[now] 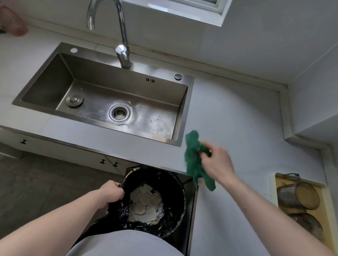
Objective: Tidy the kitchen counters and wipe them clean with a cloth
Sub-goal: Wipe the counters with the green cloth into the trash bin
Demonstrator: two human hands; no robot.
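Right hand [217,163] pinches the green cloth [193,161] above the desk [237,118]; left hand [112,193] grips the bin liner [176,192] — probably sweeping crumbs binward next.

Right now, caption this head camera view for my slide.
Right hand holds a green cloth by the sink; left hand grips the bin liner.

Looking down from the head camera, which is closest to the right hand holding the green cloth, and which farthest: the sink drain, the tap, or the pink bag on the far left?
From the right hand:
1. Sink drain, in the basin to its left.
2. Tap, behind the sink.
3. Pink bag, at the far left edge of the counter.
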